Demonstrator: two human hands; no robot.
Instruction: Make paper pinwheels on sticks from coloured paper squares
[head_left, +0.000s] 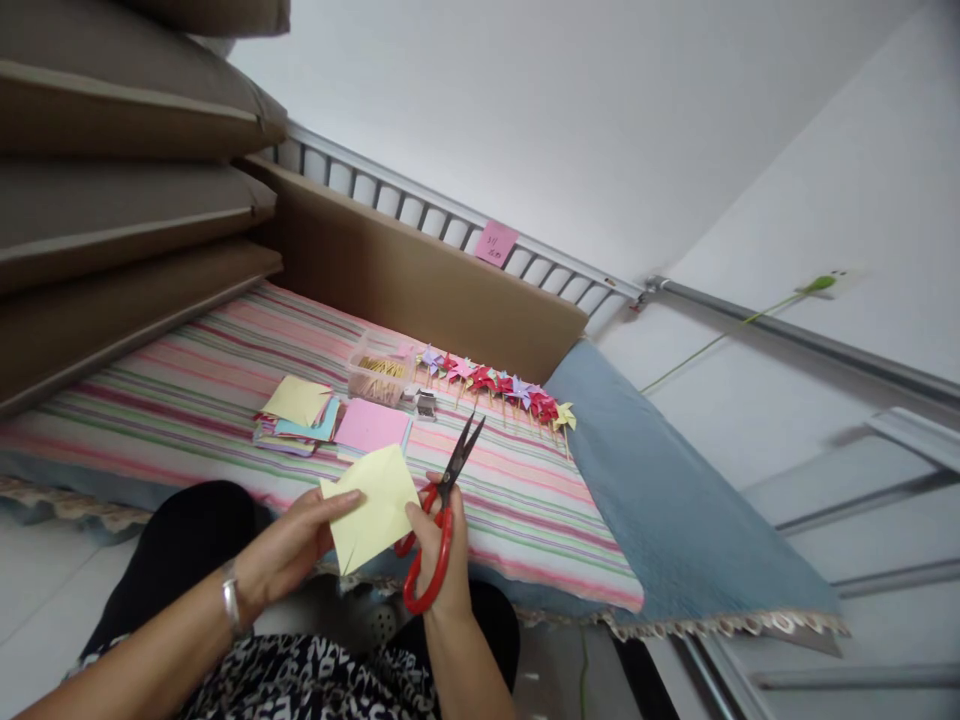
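My left hand (296, 545) is closed on a square sheet of yellow paper (376, 500), thumb on top. Slits run in from some of the sheet's corners. In my right hand (442, 555) is a pair of scissors (444, 500) with red handles and dark blades, slightly apart and pointing away from me. My right thumb also touches the sheet's right edge. Just beyond lie a pile of coloured paper squares (296, 402), yellow on top, and a pink paper stack (371, 424). Finished-looking paper pinwheels (480, 380) on sticks form a row farther back.
A clear plastic box (358, 378) holds thin sticks, beside a small container (425, 403). Striped cloth (517, 495) covers the surface, with blue cloth (660, 520) at right. Stacked cushions (135, 210) rise at left. A cardboard panel (420, 265) leans on a metal rail.
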